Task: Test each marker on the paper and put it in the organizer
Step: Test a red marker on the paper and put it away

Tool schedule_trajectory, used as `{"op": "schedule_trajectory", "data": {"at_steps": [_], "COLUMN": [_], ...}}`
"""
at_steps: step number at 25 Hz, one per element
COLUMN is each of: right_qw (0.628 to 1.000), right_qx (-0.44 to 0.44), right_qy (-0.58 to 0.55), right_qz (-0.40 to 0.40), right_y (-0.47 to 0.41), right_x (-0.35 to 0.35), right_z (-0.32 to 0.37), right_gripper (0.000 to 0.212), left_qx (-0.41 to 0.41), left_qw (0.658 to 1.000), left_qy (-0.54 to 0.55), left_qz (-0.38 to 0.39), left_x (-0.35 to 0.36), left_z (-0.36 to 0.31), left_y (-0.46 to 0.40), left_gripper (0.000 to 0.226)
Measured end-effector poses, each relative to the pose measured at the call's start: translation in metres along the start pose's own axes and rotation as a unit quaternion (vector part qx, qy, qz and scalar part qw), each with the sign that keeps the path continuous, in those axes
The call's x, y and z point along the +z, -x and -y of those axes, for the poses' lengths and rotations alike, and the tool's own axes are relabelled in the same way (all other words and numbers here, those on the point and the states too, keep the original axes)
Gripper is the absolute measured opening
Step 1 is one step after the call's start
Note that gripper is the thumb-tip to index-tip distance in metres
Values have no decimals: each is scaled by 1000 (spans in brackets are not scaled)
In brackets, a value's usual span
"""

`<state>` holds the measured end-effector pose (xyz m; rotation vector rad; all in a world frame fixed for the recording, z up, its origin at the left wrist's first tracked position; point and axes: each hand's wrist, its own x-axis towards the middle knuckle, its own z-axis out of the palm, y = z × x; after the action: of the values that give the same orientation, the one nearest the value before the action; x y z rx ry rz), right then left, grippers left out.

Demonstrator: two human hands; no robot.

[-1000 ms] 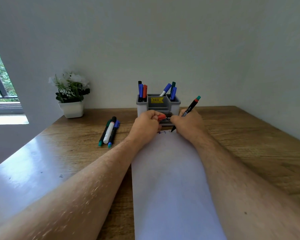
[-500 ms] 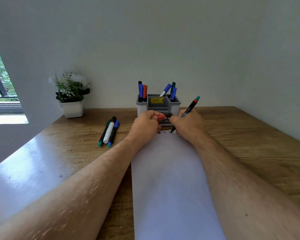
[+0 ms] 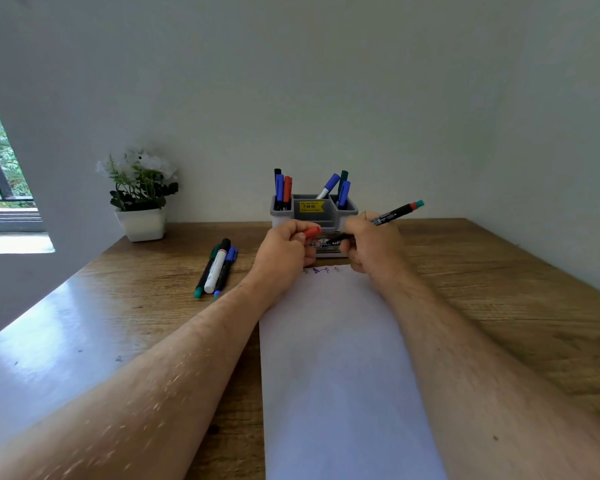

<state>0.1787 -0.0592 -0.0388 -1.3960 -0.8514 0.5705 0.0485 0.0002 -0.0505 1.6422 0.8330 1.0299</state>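
The right hand (image 3: 371,245) is curled round a black marker (image 3: 394,215), gripping it near the writing end. The marker's tail, with its red band and teal tip, sticks up and out to the right past the knuckles, while the front end points left toward the other hand; the nib itself is too dark against the organizer to make out. The marker is lifted off the paper (image 3: 340,358), above its far edge, where a few small scribbles (image 3: 321,270) show in blue and red.

The left hand (image 3: 284,252) is clenched on a red cap (image 3: 312,232), which pokes out between thumb and forefinger and points right, toward the marker. Cap and marker are close but apart, right in front of the organizer.

The grey organizer (image 3: 349,211) stands at the back of the wooden table (image 3: 499,289), just behind both hands. Its left compartment holds black, blue and red markers upright; its right one holds blue and green ones, some leaning. A yellow price sticker (image 3: 311,206) sits on its middle part.

Left of the left hand, well clear of it, three more markers (image 3: 217,268) lie side by side on the table: one green, one white, one blue. A white potted plant (image 3: 139,195) stands in the far left corner by the wall.
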Motion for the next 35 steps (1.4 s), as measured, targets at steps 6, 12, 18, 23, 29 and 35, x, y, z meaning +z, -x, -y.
{"op": "schedule_trajectory", "data": {"at_steps": [6, 12, 18, 23, 29, 35], "right_qw": [994, 995, 996, 987, 972, 954], "right_qx": [-36, -33, -46, -33, -9, 7], "right_qy": [-101, -93, -66, -151, -223, -276], "right_qz": [35, 31, 33, 49, 69, 119], "right_y": [4, 2, 2, 3, 6, 10], "right_x": [3, 5, 5, 2, 1, -2], "right_z": [5, 4, 2, 4, 10, 11], "right_gripper": [12, 11, 11, 9, 14, 26], "left_qx": [-2, 17, 24, 20, 27, 9], "left_qw": [1000, 1000, 999, 999, 976, 952], "left_qy": [14, -5, -14, 45, 206, 298], "left_qz": [-5, 11, 30, 0, -66, -73], "left_x": [1, 2, 0, -7, -21, -25], "left_z": [-1, -2, -3, -9, -12, -10], "left_y": [1, 1, 2, 1, -2, -2], "left_gripper": [31, 34, 35, 30, 12, 16]}}
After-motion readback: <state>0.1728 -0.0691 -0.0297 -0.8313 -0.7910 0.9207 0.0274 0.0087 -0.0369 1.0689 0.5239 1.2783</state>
